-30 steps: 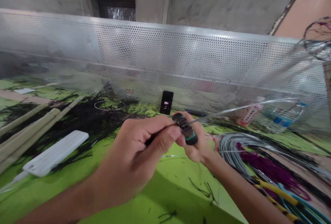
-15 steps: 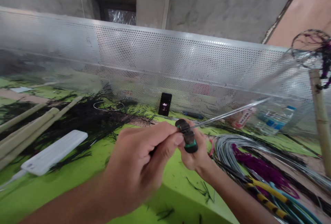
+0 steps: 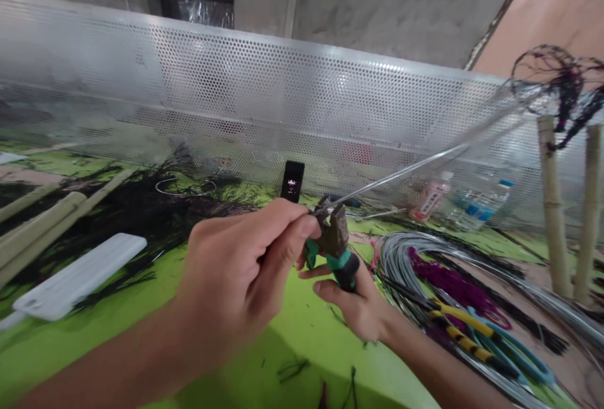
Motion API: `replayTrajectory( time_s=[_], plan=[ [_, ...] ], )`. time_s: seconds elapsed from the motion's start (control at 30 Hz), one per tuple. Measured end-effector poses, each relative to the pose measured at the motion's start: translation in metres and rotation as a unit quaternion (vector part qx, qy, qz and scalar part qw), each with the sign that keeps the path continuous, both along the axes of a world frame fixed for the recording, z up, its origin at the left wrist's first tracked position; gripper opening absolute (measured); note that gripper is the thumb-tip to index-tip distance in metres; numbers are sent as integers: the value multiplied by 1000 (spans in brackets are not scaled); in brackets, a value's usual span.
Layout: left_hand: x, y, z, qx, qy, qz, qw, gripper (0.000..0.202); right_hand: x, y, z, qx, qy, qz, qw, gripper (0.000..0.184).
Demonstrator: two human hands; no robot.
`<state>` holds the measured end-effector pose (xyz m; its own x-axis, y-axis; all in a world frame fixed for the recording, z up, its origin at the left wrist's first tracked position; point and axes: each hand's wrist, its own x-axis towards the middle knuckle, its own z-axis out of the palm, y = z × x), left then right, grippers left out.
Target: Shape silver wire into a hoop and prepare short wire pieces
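My left hand (image 3: 240,264) is closed in a pinch on the near end of a shiny metal wire (image 3: 401,170). From those fingertips the wire runs up to the right, in front of the perforated metal sheet. My right hand (image 3: 365,308) grips pliers (image 3: 336,233) with green and black handles, their jaws upward and apart. The pliers' jaws are right beside my left fingertips, close to the wire. Whether they touch it I cannot tell.
A phone (image 3: 292,181) leans against the perforated sheet (image 3: 264,82). On the right lie coiled grey wire (image 3: 394,258), purple cord (image 3: 443,280), yellow-black-handled pliers (image 3: 462,327) and bottles (image 3: 488,207). Left are a white power strip (image 3: 80,277), bamboo poles (image 3: 42,226) and black strands (image 3: 136,214).
The pliers have turned more upright and their jaws have opened, with my right hand's fingers loosening around the handles. My left hand keeps its pinch. The view has shifted slightly right and down.
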<state>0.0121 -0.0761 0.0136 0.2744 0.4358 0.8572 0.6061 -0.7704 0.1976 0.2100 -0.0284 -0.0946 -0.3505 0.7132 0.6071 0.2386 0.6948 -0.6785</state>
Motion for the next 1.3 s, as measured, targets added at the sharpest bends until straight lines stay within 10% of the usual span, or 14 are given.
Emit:
replayTrajectory(
  time_s=[0.77,1.3],
  plan=[
    [3,-7,-3,-88,-23,-76,993,30,3,10,-4,147,27,-96,984,52],
    [7,-7,-7,-17,-15,-47,999,29,1,5,-9,149,8,-123,981,48]
  ],
)
